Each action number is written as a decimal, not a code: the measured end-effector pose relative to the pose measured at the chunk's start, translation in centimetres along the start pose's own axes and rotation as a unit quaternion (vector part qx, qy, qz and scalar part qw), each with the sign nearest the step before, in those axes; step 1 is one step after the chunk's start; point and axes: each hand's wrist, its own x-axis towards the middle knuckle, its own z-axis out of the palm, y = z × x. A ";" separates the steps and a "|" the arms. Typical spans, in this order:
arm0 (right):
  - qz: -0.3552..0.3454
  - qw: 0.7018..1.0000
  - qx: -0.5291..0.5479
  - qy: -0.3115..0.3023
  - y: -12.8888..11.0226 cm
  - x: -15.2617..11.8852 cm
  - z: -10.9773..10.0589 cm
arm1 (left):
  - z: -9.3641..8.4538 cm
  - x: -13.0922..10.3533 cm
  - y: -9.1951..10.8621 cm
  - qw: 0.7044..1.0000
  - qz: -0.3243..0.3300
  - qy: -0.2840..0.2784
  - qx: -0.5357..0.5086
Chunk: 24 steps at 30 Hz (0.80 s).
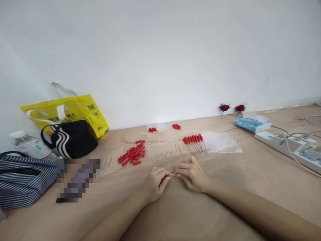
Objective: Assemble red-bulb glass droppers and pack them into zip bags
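Note:
My left hand (155,183) is closed on a red rubber bulb (165,177), near the middle of the table. A thin clear tube (173,175) runs from the bulb to my right hand (192,174), whose fingertips pinch its other end. Beyond my hands lies a row of loose clear tubes (162,149). Left of that row is a pile of loose red bulbs (132,153). To the right, several tubes with red bulbs on their ends (197,144) lie side by side.
Plastic bags (218,142) lie right of the bulbed tubes. A yellow bag (94,115), black pouch (77,139), bottle (31,145) and striped bag (27,180) stand at the left. At the right are a tissue pack (253,124) and a power strip (291,147) with cables.

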 end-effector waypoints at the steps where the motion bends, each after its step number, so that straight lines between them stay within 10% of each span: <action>1: 0.004 1.000 0.003 -0.003 -0.1 0.0 0.1 | 0.0 0.0 0.0 1.000 0.003 0.003 -0.002; 24: 0.046 0.997 0.046 -0.044 0.2 0.5 -1.0 | -0.2 -0.2 -0.5 0.998 -0.017 0.049 -0.025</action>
